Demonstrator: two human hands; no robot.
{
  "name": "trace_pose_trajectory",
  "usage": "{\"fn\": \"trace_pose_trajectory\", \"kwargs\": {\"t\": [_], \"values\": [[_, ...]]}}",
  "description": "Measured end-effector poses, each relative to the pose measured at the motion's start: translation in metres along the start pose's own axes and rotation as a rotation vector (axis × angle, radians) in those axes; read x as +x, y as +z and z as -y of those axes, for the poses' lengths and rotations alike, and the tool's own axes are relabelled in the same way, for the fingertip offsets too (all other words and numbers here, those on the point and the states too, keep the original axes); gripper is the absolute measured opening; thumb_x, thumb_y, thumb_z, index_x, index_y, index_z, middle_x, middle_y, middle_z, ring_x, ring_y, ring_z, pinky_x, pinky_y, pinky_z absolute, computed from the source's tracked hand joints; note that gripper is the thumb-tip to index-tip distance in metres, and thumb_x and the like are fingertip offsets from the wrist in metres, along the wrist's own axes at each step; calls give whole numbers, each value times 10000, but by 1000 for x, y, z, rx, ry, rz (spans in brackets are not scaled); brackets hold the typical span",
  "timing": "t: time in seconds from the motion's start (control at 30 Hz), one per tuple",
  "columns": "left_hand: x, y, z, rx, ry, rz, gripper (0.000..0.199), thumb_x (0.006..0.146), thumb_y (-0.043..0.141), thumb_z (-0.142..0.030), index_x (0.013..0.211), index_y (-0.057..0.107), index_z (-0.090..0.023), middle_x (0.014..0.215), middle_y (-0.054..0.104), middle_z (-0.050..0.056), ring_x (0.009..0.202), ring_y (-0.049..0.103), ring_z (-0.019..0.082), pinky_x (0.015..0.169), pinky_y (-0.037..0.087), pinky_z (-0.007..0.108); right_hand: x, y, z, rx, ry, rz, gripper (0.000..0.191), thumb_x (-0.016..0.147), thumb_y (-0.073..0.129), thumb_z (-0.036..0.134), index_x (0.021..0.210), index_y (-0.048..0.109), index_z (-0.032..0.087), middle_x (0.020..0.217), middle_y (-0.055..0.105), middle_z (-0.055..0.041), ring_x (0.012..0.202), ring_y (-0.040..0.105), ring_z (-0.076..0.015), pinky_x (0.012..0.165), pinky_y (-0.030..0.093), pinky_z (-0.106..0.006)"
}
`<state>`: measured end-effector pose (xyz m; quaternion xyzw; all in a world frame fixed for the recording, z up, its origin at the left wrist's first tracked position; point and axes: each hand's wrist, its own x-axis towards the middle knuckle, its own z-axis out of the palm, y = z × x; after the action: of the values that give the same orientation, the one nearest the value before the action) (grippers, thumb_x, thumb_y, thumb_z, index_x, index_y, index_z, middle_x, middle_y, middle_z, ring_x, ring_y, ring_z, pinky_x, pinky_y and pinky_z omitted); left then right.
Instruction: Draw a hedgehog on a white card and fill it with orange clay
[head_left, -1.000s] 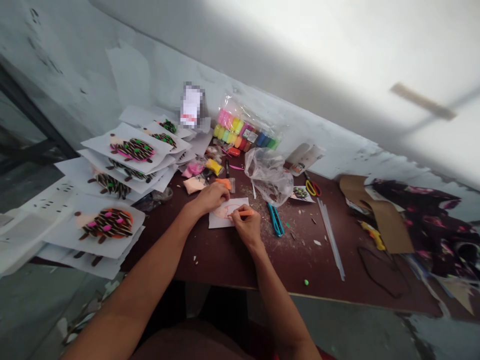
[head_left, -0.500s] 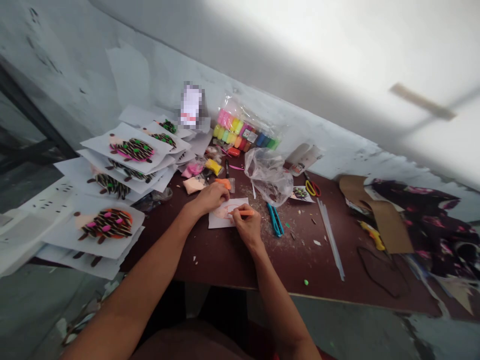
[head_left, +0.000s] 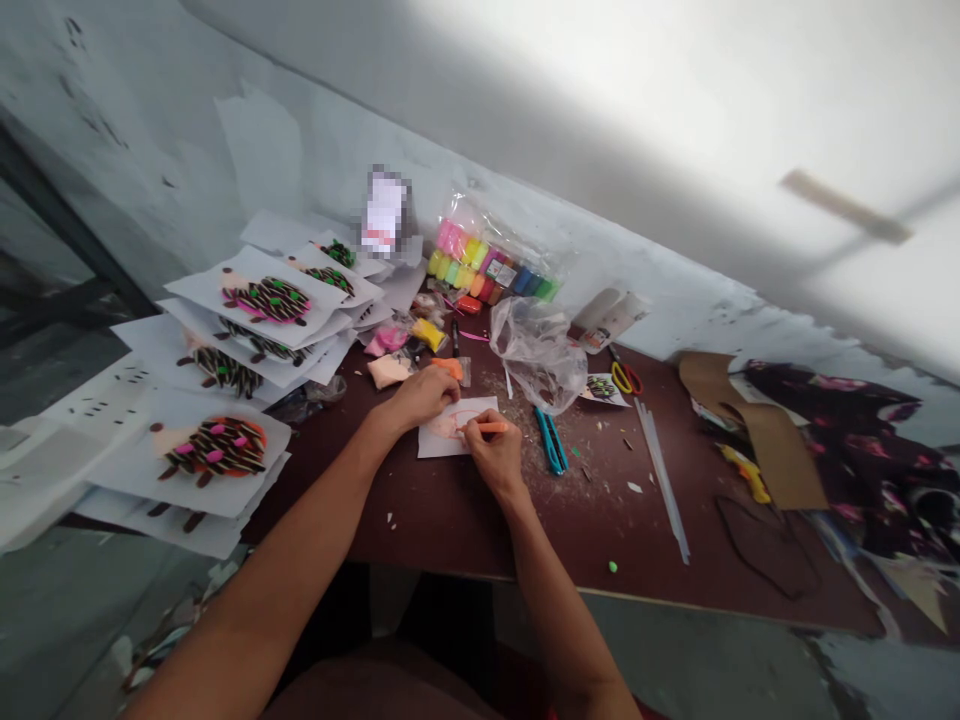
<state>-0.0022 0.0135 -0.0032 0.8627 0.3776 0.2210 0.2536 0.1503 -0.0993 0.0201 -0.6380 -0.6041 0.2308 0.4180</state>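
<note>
Orange clay strip (head_left: 487, 427) pinched btwn right hand's (head_left: 495, 452) fingertips, left hand's (head_left: 420, 397) fingers together on white card (head_left: 439, 445): too much pressure could smear or tear strip, card could slip.

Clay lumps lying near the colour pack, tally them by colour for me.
Pink clay lump: 1
Peach clay lump: 1
Yellow clay lump: 1
Orange clay lumps: 2
Total: 5
</note>
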Motion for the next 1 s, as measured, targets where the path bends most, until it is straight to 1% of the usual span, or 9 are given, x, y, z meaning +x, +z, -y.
{"fn": "trace_pose_trajectory", "kwargs": {"t": [0.1,0.27,0.47,0.57,0.73,1.0], "values": [[0,1,1,-3,0,-3,218,807,617,-48,831,788,-181,894,752,64,892,666,201,857,512,308,0,0,0,5,0,3,223,768,521,321,569,495,226,519,517,41,493,424,-109,516,334,-231],[0,0,0,16,-11,6,216,814,615,-61,844,792,-182,910,753,67,915,664,209,868,512,311,2,-2,0,11,25,-26,236,803,520,365,628,572,215,551,561,25,508,479,-123,520,351,-235],[0,0,0,11,-3,4,220,800,616,-61,842,794,-184,896,753,69,904,669,210,857,519,308,3,-1,-1,21,-5,-29,240,842,531,384,741,661,209,698,681,-15,614,581,-151,608,435,-248],[0,1,1,15,12,-6,210,796,624,-71,843,793,-187,898,756,66,916,670,211,866,522,305,4,0,-2,34,-8,-20,247,850,540,388,764,681,205,719,695,-19,618,581,-151,612,446,-249],[-1,0,0,7,8,-17,211,807,617,-68,836,790,-186,898,753,67,909,668,210,871,523,314,5,0,-1,37,-3,10,248,852,544,389,763,682,204,672,672,-6,586,555,-144,584,425,-243],[-1,-2,-5,16,-28,11,196,813,628,-59,845,790,-166,926,750,89,936,668,227,874,510,328,5,1,-3,31,-10,-7,243,839,542,380,750,676,198,664,662,-7,579,548,-141,578,398,-245]]}}
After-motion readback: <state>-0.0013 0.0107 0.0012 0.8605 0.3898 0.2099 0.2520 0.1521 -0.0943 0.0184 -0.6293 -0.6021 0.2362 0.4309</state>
